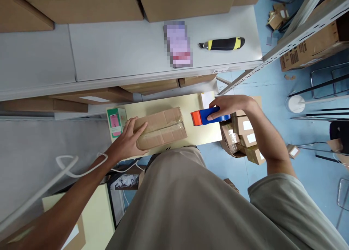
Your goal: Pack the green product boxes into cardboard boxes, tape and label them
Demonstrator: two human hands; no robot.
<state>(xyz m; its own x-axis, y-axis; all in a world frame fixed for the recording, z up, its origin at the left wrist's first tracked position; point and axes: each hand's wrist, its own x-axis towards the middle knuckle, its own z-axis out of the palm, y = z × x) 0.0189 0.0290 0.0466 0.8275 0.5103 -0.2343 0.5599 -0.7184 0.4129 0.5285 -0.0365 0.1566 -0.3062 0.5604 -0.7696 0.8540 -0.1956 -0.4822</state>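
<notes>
A taped cardboard box (163, 128) lies on the pale yellow table (152, 106). My left hand (131, 137) grips its left end, fingers spread over the top and near side. In my right hand (229, 106) is a blue tape dispenser (209, 116), its orange toothed end (196, 118) pointing left towards the box, a short gap away. At the table's left end, beside my left hand, stands a small green box (116, 122) with a pink picture. A white card or small box (207, 99) lies just behind the dispenser.
On the grey shelf (122, 53) ahead lie a black-and-yellow utility knife (225, 43) and a blurred-out phone-like object (178, 44), with large cartons behind. Several small boxes (242, 130) are piled right of the table. A white cable (65, 166) hangs by my left forearm.
</notes>
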